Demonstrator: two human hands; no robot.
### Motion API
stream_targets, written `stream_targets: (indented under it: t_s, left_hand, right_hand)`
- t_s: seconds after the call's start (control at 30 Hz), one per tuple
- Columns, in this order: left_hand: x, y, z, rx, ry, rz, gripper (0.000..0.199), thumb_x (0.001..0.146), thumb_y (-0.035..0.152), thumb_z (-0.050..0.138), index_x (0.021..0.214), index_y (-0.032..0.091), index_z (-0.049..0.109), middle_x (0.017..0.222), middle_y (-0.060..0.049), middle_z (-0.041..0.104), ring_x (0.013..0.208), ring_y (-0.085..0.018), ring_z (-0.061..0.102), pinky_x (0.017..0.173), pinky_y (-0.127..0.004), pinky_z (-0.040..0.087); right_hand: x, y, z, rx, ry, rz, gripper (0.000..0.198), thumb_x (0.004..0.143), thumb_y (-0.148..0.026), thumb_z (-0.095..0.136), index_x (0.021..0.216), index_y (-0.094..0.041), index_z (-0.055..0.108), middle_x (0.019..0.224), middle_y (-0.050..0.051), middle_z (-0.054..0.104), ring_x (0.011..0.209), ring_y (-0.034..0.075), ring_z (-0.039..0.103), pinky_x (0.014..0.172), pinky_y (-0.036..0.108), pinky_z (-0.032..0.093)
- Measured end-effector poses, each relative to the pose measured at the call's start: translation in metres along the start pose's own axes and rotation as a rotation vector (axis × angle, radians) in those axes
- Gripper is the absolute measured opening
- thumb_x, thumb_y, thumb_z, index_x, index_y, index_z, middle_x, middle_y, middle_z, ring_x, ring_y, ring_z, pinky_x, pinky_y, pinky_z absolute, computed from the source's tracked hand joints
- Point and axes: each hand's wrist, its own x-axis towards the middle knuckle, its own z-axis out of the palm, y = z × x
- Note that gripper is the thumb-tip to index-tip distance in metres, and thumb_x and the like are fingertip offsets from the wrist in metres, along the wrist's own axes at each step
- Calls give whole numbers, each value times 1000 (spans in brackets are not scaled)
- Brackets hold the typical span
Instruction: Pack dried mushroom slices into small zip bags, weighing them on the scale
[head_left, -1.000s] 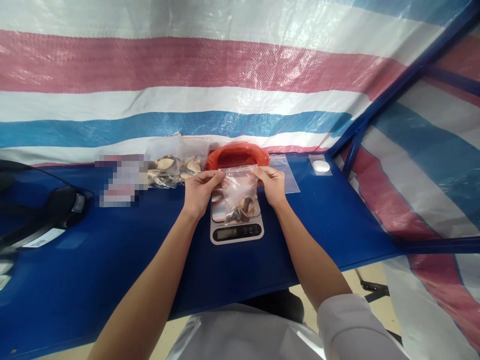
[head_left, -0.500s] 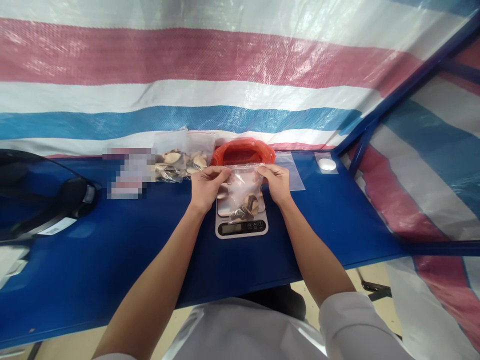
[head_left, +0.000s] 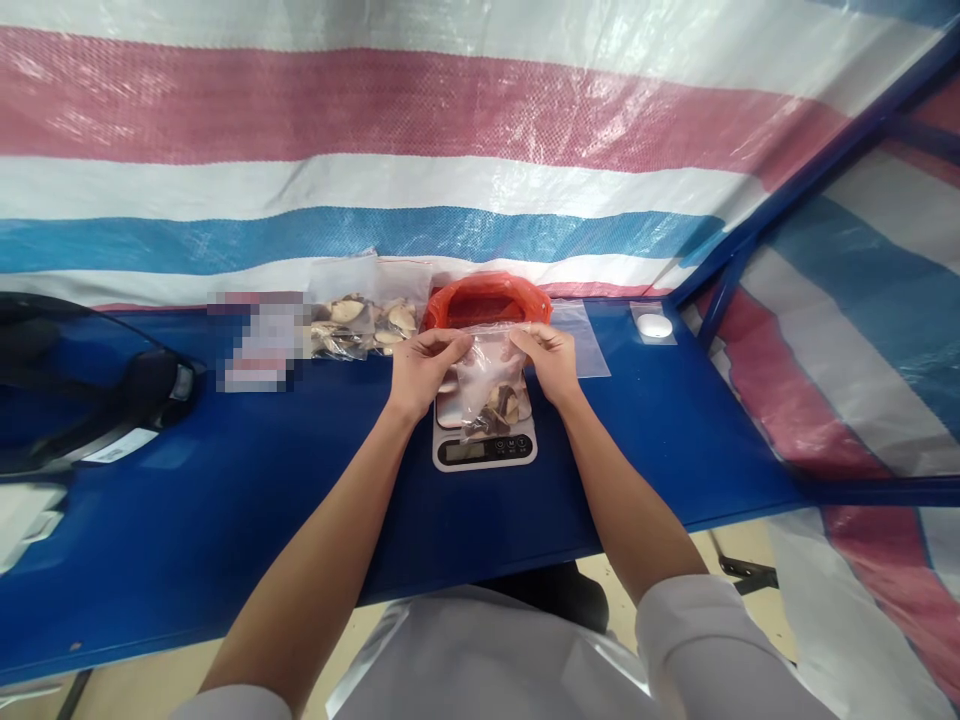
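Observation:
My left hand [head_left: 429,368] pinches the upper left edge of a clear zip bag [head_left: 486,375]. The bag's upper right edge is between the fingers of my right hand [head_left: 547,358]. Brown and cream dried slices, which look like mushroom, lie in the bottom of the bag. Under it is a white kitchen scale [head_left: 486,462] with a dark display strip; I cannot make out a reading. The bag hides much of the scale's shiny plate. Right behind my hands stands an open red plastic bag [head_left: 487,292].
Two filled zip bags [head_left: 341,325] of similar slices lie at the back left, beside a blurred-out patch. Flat clear bags [head_left: 589,350] and a white oval object [head_left: 654,326] are at the back right. Black gear [head_left: 142,400] occupies the blue table's [head_left: 675,430] left end. Striped sheeting [head_left: 450,110] rises behind.
My hands have come slightly closer together along the bag's top edge, my left one shifting right. The slices still sit at the bag's bottom over the scale.

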Motion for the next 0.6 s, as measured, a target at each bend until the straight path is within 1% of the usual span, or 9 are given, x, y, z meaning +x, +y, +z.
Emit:
stream_targets:
  t_s: [0.1, 0.2, 0.33, 0.5, 0.6]
  left_hand:
    - [0, 2, 1, -10, 1, -21, 27, 69, 43, 86, 73, 18, 78, 68, -4, 73, 63, -16, 65, 64, -28, 54]
    - [-1, 3, 1, -43, 7, -39, 27, 68, 43, 87, 74, 18, 78, 68, -4, 74, 63, -16, 66, 65, -28, 55]
    - [-1, 3, 1, -47, 6, -38, 26, 68, 41, 86, 73, 18, 78, 70, -4, 74, 63, -15, 66, 64, -27, 54]
    - [-1, 2, 0, -6, 34, -17, 28, 66, 42, 86, 72, 17, 78, 69, -4, 74, 62, -16, 65, 58, -25, 53]
    - [-1, 3, -1, 5, 37, -14, 29, 64, 43, 88, 70, 17, 78, 68, -4, 74, 60, -16, 65, 55, -26, 53]
  right_hand:
    - [0, 0, 1, -22, 4, -11, 33, 69, -54, 81, 68, -22, 74, 61, 0, 70, 53, 15, 63, 52, 29, 56]
    - [0, 1, 1, -28, 31, -10, 30, 68, -50, 81, 66, -21, 74, 59, 1, 69, 50, 15, 62, 51, 31, 55]
    - [0, 2, 2, -23, 47, -12, 27, 68, -46, 81, 64, -21, 74, 59, 1, 70, 52, 15, 63, 50, 29, 55]
    - [-1, -1, 2, -20, -27, -29, 29, 73, -46, 77, 61, -20, 72, 61, 0, 70, 53, 13, 63, 51, 25, 54]
    - [-1, -2, 2, -4, -54, -16, 29, 72, -49, 79, 68, -21, 74, 62, 0, 71, 54, 14, 64, 50, 26, 54]
